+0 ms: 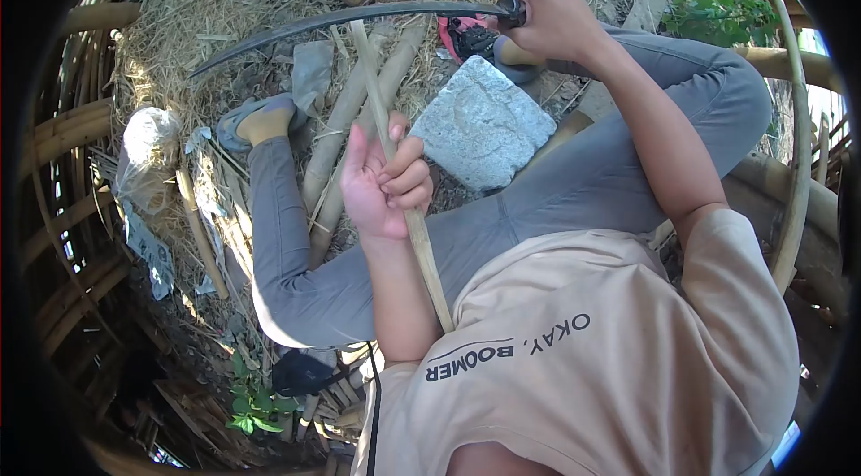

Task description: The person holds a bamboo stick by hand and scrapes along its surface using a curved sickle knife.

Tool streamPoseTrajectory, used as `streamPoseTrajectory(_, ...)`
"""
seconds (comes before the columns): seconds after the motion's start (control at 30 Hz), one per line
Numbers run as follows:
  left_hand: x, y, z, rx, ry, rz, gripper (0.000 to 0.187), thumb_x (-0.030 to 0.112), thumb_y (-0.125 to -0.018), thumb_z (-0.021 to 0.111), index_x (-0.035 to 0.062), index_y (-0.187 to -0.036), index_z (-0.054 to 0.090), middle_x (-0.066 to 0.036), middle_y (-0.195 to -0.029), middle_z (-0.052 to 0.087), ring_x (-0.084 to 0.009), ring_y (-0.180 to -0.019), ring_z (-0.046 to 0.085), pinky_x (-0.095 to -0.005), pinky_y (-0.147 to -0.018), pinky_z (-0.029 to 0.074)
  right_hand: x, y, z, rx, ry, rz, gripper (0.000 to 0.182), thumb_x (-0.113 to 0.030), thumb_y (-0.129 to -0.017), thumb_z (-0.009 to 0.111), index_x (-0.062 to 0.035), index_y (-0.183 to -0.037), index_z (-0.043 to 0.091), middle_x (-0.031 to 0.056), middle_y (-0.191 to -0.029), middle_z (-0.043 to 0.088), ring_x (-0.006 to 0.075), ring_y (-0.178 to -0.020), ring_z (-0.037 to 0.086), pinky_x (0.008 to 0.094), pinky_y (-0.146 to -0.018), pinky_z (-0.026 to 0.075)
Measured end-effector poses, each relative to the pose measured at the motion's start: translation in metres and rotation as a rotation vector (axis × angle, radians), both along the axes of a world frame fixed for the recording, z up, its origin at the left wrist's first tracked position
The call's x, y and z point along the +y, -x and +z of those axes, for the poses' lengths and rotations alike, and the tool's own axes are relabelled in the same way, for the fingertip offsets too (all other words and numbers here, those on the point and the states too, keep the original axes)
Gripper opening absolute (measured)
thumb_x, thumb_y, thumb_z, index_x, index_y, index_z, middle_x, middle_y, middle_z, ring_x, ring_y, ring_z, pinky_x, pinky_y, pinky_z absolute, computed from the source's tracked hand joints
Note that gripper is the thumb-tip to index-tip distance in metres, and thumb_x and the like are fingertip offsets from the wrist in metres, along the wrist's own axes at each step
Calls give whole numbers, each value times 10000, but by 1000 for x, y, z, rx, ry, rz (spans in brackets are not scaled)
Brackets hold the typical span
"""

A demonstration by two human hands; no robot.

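My left hand (387, 178) is closed around a thin bamboo strip (427, 263), which slants from the shirt front up past my fingers. My right hand (553, 21) grips the dark handle of a machete (359, 12) with a long, curved blade. The blade reaches far out to the left and crosses the view at the strip's upper tip. Between my bent legs lies a rough grey stone slab (484, 124), just right of my left hand. Bamboo poles (334, 146) lie on the ground beyond that hand.
Straw (170, 28) covers the ground ahead. A white plastic bag (151, 140) sits at the left near a woven bamboo wall (76, 207). A pink and black bag (468, 38) lies by my right foot. Green plants (722, 17) grow at the upper right.
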State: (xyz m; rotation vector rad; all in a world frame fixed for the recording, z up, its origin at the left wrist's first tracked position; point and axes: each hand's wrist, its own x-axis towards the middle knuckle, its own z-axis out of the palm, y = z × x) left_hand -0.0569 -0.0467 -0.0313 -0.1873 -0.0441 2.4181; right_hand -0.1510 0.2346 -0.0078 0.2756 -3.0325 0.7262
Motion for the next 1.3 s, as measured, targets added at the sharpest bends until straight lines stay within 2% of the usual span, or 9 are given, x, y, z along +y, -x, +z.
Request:
streamPoseTrajectory(0.03,-2,2,0,20,2,15,342,384,-1056,394,49,-1121,382,16,-646,332,-42,-465,276,-184,-367,261,1,0,1,-6,19,-18,339,-287,-741,747,-53,-985,749,195,-781,693,366,-773,683,439,-718,537)
streamPoseTrajectory(0.23,-1,2,-8,53,107,62,334,355,-1059,387,48,-1191,396,-44,-817,412,-106,-667,430,-196,-451,351,4,2,8,62,174,-10,296,-297,-773,760,-19,-870,732,166,-665,662,337,-664,672,403,-629,508)
streamPoseTrajectory(0.33,6,1,-4,62,503,140,357,379,-1059,358,71,-1167,503,-54,-871,460,-153,-782,476,-246,-569,422,9,3,0,83,229,-3,430,-374,-806,768,44,-840,673,156,-638,608,264,-563,577,356,-591,475)
streamPoseTrajectory(0.43,9,2,-3,77,585,166,350,373,-1055,373,82,-1167,531,-54,-908,497,-188,-863,493,-312,-687,447,11,3,0,67,193,-15,426,-369,-807,768,44,-843,671,154,-650,614,261,-569,574,355,-598,481)
streamPoseTrajectory(0.53,8,4,-9,112,535,137,362,382,-1053,377,80,-1170,538,-53,-909,501,-189,-861,494,-338,-725,445,10,3,-6,107,200,-11,417,-362,-808,766,41,-816,661,150,-636,597,263,-562,556,361,-582,465)
streamPoseTrajectory(0.73,8,4,-17,69,573,144,338,326,-1053,391,39,-1190,504,-45,-907,482,-162,-829,474,-306,-693,413,4,0,5,22,147,-10,313,-322,-771,764,-20,-841,719,164,-660,655,349,-658,659,416,-614,494)
streamPoseTrajectory(0.93,8,7,-20,170,1001,159,281,253,-1051,428,17,-1154,538,-22,-858,489,-130,-793,478,-277,-670,415,2,-1,4,-10,158,-24,304,-315,-773,759,-26,-858,725,171,-669,652,347,-679,663,418,-614,496)
streamPoseTrajectory(1.13,15,5,-22,192,1036,110,260,241,-1054,448,17,-1145,546,-16,-836,522,-112,-762,506,-270,-657,453,-1,-2,-6,-18,144,-18,300,-307,-770,752,-31,-886,731,191,-702,657,361,-693,662,433,-634,508)
streamPoseTrajectory(1.3,11,4,-16,143,709,66,240,197,-1051,430,13,-1185,506,-31,-830,483,-128,-768,466,-268,-650,423,-17,-10,-16,-121,116,49,309,-314,-752,761,-24,-853,720,186,-696,655,373,-695,657,457,-653,512)
